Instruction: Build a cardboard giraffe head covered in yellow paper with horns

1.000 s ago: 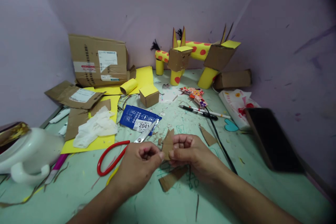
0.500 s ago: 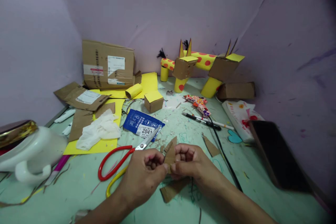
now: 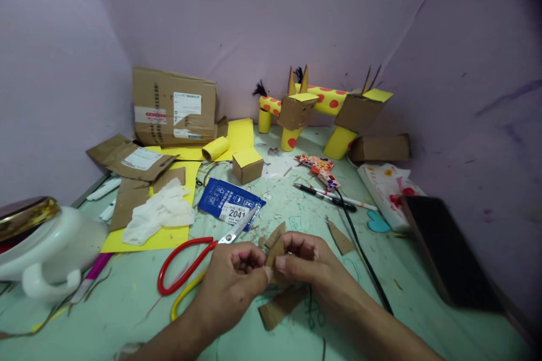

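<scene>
Between my two hands is a small pointed piece of cardboard (image 3: 276,249), its tip facing away from me. My left hand (image 3: 237,276) pinches its left edge, with thumb and fingers closed. On the other side, my right hand (image 3: 307,259) grips it between thumb and curled fingers. Beneath them a cardboard strip (image 3: 277,310) lies on the table, and another pointed cardboard piece (image 3: 340,236) rests to the right. Red-and-yellow-handled scissors (image 3: 186,259) lie beside my left hand, their blades over a blue packet (image 3: 220,200).
Spotted yellow cardboard animals (image 3: 292,115) stand at the back, near a small yellow-topped box (image 3: 248,168). A shipping box (image 3: 169,104) leans at the back left. A white mug (image 3: 63,248) is at left; a phone (image 3: 449,254) and a black cord (image 3: 368,259) are at right.
My right thumb has shifted slightly up along the cardboard piece. Both hands stay in nearly the same place, and the other things have not moved.
</scene>
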`<state>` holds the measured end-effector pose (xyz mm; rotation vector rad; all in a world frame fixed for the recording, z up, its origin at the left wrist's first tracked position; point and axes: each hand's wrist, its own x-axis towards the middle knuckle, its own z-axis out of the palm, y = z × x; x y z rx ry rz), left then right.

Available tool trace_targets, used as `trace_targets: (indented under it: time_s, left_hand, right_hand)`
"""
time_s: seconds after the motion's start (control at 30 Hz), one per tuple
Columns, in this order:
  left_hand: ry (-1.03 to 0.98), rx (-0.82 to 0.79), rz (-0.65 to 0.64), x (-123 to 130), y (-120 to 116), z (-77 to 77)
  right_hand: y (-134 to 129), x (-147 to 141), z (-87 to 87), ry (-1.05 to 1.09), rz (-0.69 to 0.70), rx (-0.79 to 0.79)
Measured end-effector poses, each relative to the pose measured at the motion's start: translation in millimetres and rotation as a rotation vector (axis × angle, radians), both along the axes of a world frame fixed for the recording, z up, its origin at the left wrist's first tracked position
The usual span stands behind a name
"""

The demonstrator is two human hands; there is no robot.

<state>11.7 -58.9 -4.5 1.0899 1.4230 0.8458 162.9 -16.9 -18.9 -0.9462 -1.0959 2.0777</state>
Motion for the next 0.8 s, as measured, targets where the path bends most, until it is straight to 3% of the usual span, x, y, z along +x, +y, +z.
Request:
trace_targets:
  time_s: [0.4, 0.63, 0.8]
  left_hand:
    - [0.079, 0.04, -0.02, 3.0, -2.9, 1.0]
    - [0.267, 0.16, -0.021, 3.0, -0.9, 0.5]
    - [0.317, 0.1, -0.062, 3.1, -1.2, -1.8]
  right_hand:
    - [0.0, 0.8, -4.0, -0.074, -0.024, 0.027]
    - [-0.1, -0.6, 0.6, -0.036, -0.049, -0.17]
    - [1.4, 0.7, -1.8, -0.038, -0.087, -0.184]
